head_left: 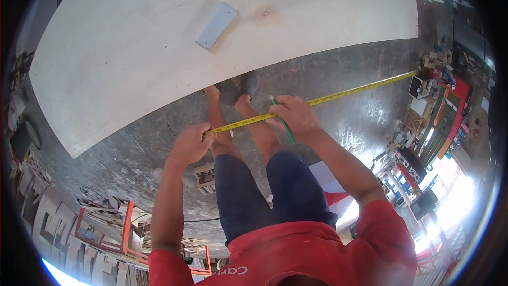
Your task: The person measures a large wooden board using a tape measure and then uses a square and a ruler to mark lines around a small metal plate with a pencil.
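My left hand (191,143) is closed on the near end of a yellow tape measure (349,92), below the edge of a large pale board (132,32). The tape stretches diagonally rightward across my legs to the clutter at the right. My right hand (299,118) holds a green pencil (288,131) and has its fingers at the tape, partway along it. Whether those fingers grip the tape as well is hard to tell. A grey-blue rectangular block (216,26) lies on the board.
Scuffed concrete floor (360,122) surrounds my bare legs. Orange metal racks (127,225) with wood offcuts are at lower left, beside a small slatted crate (205,177). Tools, red-edged benches and assorted items (444,122) crowd the right side.
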`<state>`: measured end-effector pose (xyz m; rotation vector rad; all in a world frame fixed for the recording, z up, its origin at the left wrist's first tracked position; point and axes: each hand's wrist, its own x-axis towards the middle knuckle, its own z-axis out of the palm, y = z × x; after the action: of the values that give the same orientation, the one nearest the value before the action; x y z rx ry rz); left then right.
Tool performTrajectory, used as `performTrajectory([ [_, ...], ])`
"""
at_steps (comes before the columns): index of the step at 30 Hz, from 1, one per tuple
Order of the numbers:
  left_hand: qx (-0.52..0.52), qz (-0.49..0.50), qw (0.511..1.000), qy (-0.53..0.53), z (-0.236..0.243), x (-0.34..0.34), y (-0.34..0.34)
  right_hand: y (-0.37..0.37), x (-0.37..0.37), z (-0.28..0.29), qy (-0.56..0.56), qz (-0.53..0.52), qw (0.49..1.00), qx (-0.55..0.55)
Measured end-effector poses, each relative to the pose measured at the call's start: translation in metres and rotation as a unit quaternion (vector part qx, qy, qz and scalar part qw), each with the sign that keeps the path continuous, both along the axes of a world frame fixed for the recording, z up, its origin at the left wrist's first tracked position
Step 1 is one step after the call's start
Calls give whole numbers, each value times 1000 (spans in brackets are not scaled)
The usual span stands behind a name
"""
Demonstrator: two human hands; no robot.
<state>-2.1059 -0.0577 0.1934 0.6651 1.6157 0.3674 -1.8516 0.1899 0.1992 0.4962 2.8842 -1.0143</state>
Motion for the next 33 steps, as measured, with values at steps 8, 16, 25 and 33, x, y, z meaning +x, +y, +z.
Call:
performTrajectory([
  [8, -41, -20, 998, 32, 7, -29, 15, 7, -28, -6, 16, 35, 999, 14],
  [16, 30, -25, 997, 59, 2, -38, 14, 4, -55, 0, 27, 28, 999, 15],
  [25, -11, -2, 1000, -12, -4, -38, 29, -23, -71, -3, 18, 13, 1000, 20],
  [33, 36, -36, 998, 43, -12, -52, 14, -26, -81, -5, -18, -3, 1000, -12],
])
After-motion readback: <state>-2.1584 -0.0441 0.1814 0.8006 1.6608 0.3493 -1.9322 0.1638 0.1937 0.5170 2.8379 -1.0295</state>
